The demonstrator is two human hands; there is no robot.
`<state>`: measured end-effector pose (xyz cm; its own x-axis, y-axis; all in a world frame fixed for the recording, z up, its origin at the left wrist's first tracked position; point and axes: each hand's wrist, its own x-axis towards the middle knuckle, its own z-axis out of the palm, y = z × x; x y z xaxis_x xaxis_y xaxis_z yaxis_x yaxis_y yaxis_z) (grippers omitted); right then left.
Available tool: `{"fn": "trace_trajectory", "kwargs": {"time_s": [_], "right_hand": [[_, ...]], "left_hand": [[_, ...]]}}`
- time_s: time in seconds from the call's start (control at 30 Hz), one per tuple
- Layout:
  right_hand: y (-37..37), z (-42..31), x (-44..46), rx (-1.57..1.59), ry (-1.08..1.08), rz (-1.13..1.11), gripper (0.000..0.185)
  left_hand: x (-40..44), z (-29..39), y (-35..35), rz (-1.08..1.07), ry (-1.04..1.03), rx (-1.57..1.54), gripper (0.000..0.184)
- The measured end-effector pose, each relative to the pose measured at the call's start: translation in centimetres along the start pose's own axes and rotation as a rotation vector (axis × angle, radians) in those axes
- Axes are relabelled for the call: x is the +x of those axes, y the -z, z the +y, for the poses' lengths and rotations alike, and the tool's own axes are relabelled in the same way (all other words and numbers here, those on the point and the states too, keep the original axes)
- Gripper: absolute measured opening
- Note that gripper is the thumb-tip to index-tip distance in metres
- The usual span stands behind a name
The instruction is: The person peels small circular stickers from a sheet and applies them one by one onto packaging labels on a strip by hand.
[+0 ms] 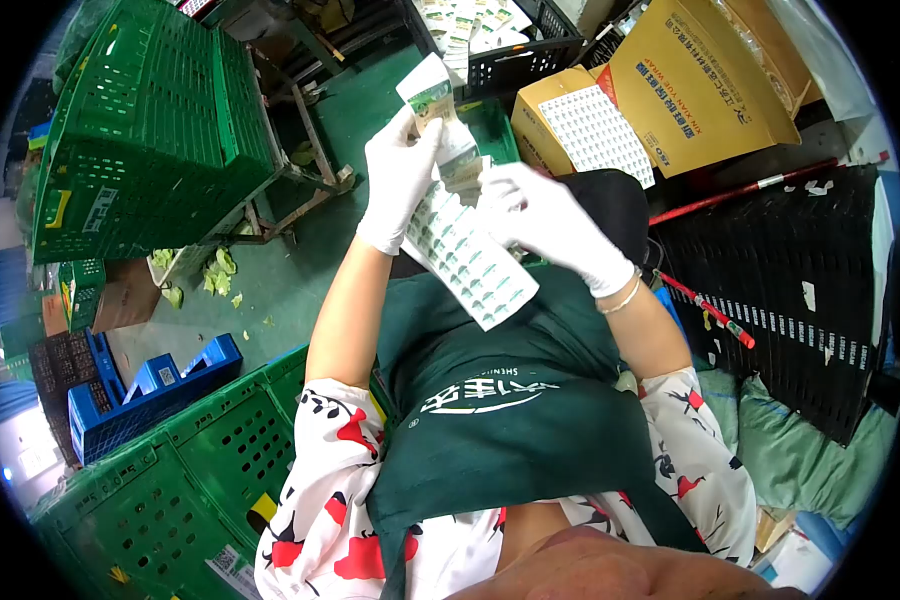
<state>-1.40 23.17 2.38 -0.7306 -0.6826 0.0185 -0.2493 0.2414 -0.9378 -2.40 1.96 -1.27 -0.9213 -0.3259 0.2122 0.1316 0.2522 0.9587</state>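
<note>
My left hand, in a white glove, is closed around a small stack of white-and-green printed packets. A sheet of small green-and-white stickers hangs below its fingers and lies over my lap. My right hand, also gloved in white, is beside the sheet's upper right edge with its fingers bent together. Whether anything is between those fingers is too small to make out. A green crate shows partly behind the packets.
A black crate holding more printed packets stands ahead. Right of it, another sticker sheet lies on a yellow cardboard box. Green crates are stacked left, black crates right. Leaf scraps lie on the floor.
</note>
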Motion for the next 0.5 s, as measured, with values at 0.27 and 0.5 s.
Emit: {"fn": "trace_trajectory", "kwargs": {"time_s": [0.27, 0.5], "right_hand": [[-2.4, 0.4, -0.7, 0.221, -0.111, 0.069, 0.039], [-2.2, -0.4, 0.7, -0.207, 0.012, 0.248, 0.044]], "left_hand": [[0.0, 1.9, 0.4, 0.225, 0.056, -0.161, 0.023], [-0.5, 2.3, -0.9, 0.291, -0.122, 0.034, 0.027]]}}
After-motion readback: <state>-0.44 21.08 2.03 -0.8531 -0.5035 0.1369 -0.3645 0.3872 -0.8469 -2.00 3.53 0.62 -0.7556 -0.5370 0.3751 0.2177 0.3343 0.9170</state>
